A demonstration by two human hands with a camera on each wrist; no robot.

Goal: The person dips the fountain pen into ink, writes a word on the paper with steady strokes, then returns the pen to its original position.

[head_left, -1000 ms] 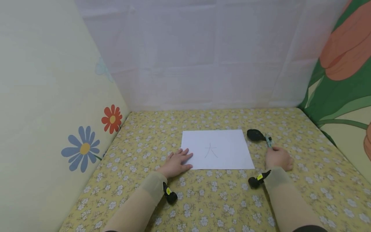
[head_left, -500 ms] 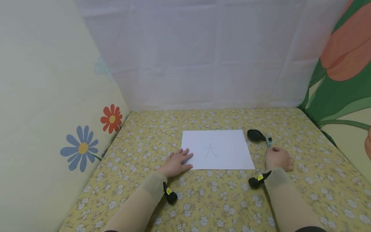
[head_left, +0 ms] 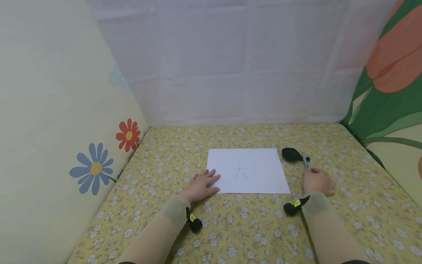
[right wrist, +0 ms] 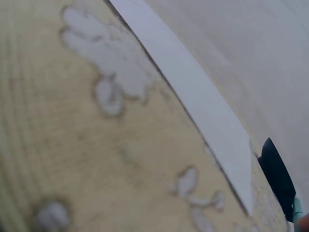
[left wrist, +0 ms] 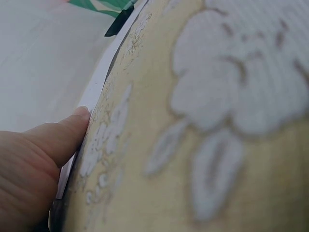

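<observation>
On the table lies a white sheet of paper (head_left: 263, 172) marked with thin dark strokes shaped like the character 大. My left hand (head_left: 199, 186) rests with spread fingers on the paper's left edge; its thumb also shows in the left wrist view. Right of the paper, my right hand (head_left: 318, 181) has curled fingers and holds the near end of a slim pale green pen (head_left: 305, 160). A black rubber bulb (head_left: 291, 154) with a narrow neck lies just beyond, its neck end meeting or passing behind the pen. The right wrist view shows only a fingertip of that hand.
A yellow cloth with white flowers (head_left: 244, 227) covers the table. Behind it hangs a white sheet backdrop (head_left: 211, 73). Walls with painted flowers stand at the left (head_left: 95, 168) and right (head_left: 395, 66).
Both hands, the paper, the pen and the black bulb keep their places. Only the head view has shifted very slightly.
</observation>
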